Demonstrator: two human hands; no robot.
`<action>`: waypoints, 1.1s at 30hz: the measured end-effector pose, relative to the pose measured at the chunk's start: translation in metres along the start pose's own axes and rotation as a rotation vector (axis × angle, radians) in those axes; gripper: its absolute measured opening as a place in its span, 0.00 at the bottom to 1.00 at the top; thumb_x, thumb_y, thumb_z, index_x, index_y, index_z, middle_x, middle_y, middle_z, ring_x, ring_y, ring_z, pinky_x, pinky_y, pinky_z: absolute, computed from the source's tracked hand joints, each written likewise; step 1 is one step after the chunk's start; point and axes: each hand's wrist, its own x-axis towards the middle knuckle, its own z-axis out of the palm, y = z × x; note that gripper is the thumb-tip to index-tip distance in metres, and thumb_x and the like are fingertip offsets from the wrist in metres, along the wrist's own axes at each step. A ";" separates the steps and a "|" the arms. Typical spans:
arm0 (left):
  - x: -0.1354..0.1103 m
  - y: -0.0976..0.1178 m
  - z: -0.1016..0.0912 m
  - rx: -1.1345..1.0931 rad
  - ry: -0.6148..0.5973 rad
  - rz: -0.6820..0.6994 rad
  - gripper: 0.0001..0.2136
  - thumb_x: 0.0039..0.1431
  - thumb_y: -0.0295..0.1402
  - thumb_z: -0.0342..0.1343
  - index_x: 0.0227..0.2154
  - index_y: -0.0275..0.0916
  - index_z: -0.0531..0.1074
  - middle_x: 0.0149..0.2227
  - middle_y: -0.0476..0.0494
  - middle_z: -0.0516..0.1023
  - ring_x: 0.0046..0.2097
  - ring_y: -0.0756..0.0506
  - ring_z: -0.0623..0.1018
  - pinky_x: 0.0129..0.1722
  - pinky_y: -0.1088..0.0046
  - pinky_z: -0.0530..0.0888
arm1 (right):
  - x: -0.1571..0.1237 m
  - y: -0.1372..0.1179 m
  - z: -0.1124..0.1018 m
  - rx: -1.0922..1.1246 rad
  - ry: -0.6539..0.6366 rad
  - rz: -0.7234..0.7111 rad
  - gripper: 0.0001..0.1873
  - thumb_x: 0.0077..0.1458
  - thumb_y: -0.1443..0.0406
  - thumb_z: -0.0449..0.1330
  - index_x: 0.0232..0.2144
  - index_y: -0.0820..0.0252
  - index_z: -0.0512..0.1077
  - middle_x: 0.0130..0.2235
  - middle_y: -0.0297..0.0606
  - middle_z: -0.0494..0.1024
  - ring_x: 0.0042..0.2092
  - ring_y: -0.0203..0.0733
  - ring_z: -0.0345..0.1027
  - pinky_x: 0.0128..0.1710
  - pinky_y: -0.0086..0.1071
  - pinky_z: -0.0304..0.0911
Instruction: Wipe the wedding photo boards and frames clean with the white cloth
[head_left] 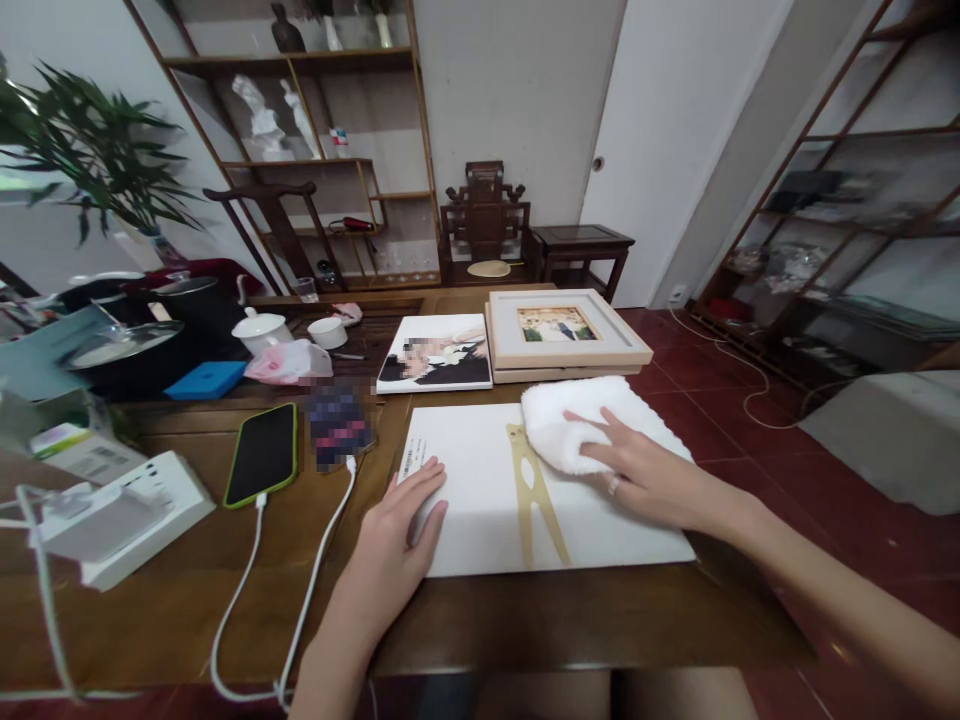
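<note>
A white board with a tan stand strip lies flat on the wooden table in front of me. My left hand rests flat on the board's left edge, fingers stretched out. My right hand presses flat on a folded white cloth at the board's upper right part. A ring shows on one finger.
Behind the board lie a photo print and a stack of framed pictures. To the left are a green-cased phone on a white cable, a white power strip, a blue box, cups and pots. Chairs and shelves stand behind.
</note>
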 end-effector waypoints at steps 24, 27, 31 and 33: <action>0.001 0.000 0.000 0.010 -0.001 0.027 0.12 0.59 0.31 0.50 0.43 0.35 0.74 0.47 0.36 0.78 0.52 0.39 0.75 0.53 0.53 0.70 | 0.030 0.029 0.004 -0.007 0.091 0.035 0.18 0.59 0.68 0.45 0.48 0.60 0.68 0.53 0.47 0.69 0.60 0.58 0.53 0.57 0.56 0.49; 0.001 0.000 0.000 0.007 0.004 0.026 0.12 0.59 0.32 0.50 0.42 0.36 0.74 0.47 0.37 0.78 0.52 0.39 0.75 0.53 0.53 0.70 | 0.024 0.022 0.006 -0.015 0.098 0.018 0.18 0.58 0.69 0.46 0.48 0.62 0.68 0.55 0.48 0.68 0.61 0.56 0.52 0.58 0.55 0.47; 0.001 0.000 0.001 0.010 0.002 0.019 0.12 0.59 0.32 0.50 0.42 0.36 0.74 0.47 0.36 0.77 0.52 0.39 0.75 0.53 0.52 0.70 | -0.015 -0.009 0.010 -0.004 0.074 -0.050 0.17 0.50 0.73 0.50 0.42 0.65 0.70 0.60 0.54 0.61 0.64 0.54 0.44 0.61 0.54 0.41; 0.001 -0.001 0.001 0.013 0.002 0.020 0.12 0.59 0.32 0.50 0.43 0.36 0.74 0.48 0.36 0.77 0.52 0.39 0.75 0.53 0.52 0.70 | -0.041 -0.028 0.011 0.015 0.036 -0.048 0.18 0.46 0.76 0.50 0.39 0.63 0.72 0.61 0.52 0.58 0.65 0.54 0.40 0.61 0.56 0.42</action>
